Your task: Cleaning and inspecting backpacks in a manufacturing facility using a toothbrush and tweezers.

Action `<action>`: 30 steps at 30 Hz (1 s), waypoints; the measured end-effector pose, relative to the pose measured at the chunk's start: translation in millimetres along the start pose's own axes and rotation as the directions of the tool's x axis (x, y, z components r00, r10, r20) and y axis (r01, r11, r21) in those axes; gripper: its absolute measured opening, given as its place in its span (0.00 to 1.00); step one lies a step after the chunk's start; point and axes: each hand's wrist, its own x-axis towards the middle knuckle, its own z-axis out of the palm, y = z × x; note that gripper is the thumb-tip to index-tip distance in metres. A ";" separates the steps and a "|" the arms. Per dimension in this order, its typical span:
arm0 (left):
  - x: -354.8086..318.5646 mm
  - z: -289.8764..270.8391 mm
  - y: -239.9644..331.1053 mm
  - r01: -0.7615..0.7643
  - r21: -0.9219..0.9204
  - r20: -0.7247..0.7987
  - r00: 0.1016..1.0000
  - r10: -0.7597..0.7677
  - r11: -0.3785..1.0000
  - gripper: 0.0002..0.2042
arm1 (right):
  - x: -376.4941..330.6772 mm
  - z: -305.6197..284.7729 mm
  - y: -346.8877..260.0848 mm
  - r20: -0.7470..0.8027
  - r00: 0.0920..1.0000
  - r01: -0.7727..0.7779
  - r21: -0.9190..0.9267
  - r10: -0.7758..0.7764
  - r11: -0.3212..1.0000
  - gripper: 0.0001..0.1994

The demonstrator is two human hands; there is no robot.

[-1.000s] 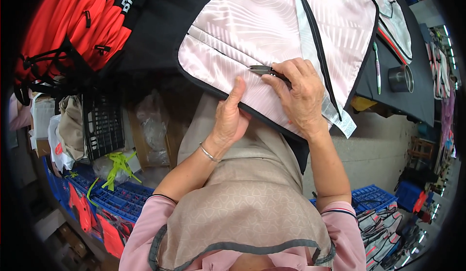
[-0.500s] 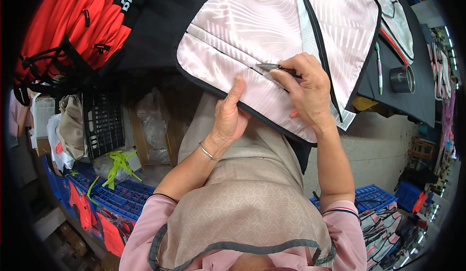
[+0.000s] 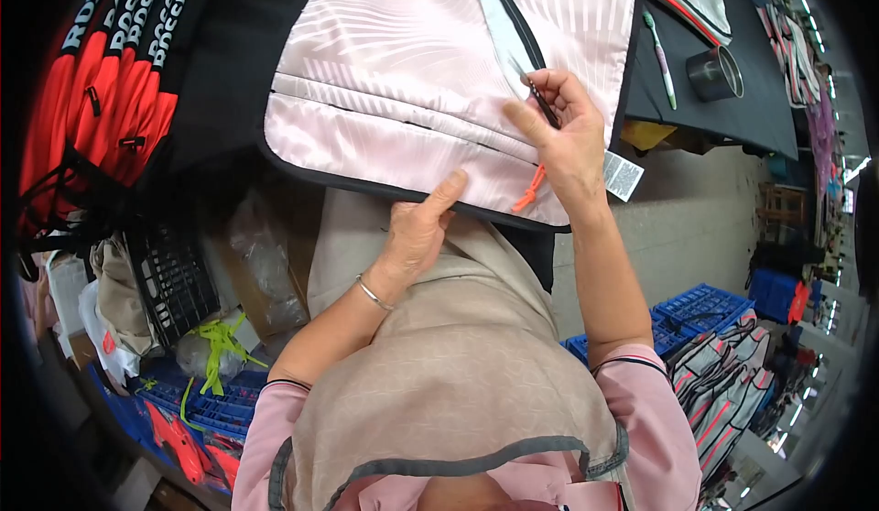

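A pale pink, patterned fabric piece with black bound edges (image 3: 366,44) lies over the table edge and toward my lap. My left hand (image 3: 417,236) grips its near edge, thumb on top and fingers underneath. In my right hand (image 3: 575,149) is a pair of thread snips (image 3: 542,103) with dark handles; the pointed tips angle up and away, slightly blurred. They are over the fabric beside a black-edged opening. Below the right hand hangs an orange-red cord pull (image 3: 531,189) at the end of a long seam. A white label (image 3: 623,177) sticks out at the right edge.
On the black-covered table (image 3: 641,90) at the right are a toothbrush (image 3: 660,60) and a grey metal cup (image 3: 715,74). Red and black bags (image 3: 55,126) are stacked at the far left. A black crate (image 3: 174,282) and blue crates (image 3: 705,308) stand lower down.
My right hand has lifted the snips off the seam and turned their tips away from me. The fabric has shifted left and toward me in view; my left hand still grips its edge.
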 end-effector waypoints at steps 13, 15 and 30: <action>22.4 -12.2 67.4 -0.382 0.036 -0.121 0.916 0.383 0.924 0.23 | -18.5 -63.5 -34.7 -0.336 0.886 0.240 -0.257 -0.319 0.936 0.06; 28.8 -16.5 106.9 -0.422 0.051 -0.093 0.901 0.425 0.905 0.24 | 6.8 -79.3 -37.3 -0.432 0.861 0.181 -0.229 -0.267 0.956 0.08; 50.5 -45.1 106.3 -0.492 0.208 -0.155 0.837 0.525 0.845 0.28 | 199.1 -143.0 92.5 -0.235 0.931 0.008 -0.753 -0.280 0.658 0.22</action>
